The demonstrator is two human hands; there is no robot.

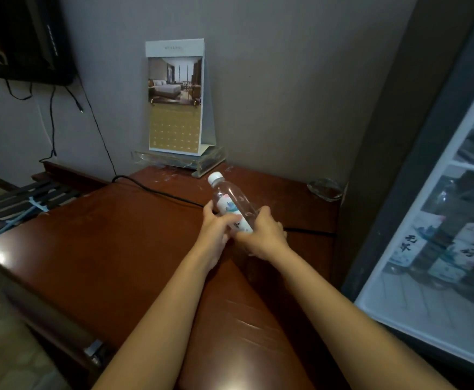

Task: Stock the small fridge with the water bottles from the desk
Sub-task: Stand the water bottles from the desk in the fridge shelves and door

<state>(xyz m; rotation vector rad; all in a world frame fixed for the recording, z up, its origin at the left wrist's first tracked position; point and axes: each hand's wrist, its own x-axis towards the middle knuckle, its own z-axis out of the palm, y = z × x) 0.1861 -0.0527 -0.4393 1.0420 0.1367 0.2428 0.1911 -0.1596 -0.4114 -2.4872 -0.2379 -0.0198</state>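
Note:
A clear water bottle (229, 200) with a white cap and a white printed label is held tilted above the brown desk (103, 243), cap pointing up and to the left. My left hand (216, 229) grips its lower half from the left. My right hand (264, 235) grips its base from the right. The small fridge (441, 249) stands at the right with its inside showing. Several labelled bottles (452, 254) stand on its lower shelf.
A standing calendar (176, 97) sits on a clear tray (179, 161) at the back of the desk. A black cable (157, 192) runs across the desktop. A glass ashtray (326, 188) lies by the back right corner. A wall TV (22, 38) hangs upper left.

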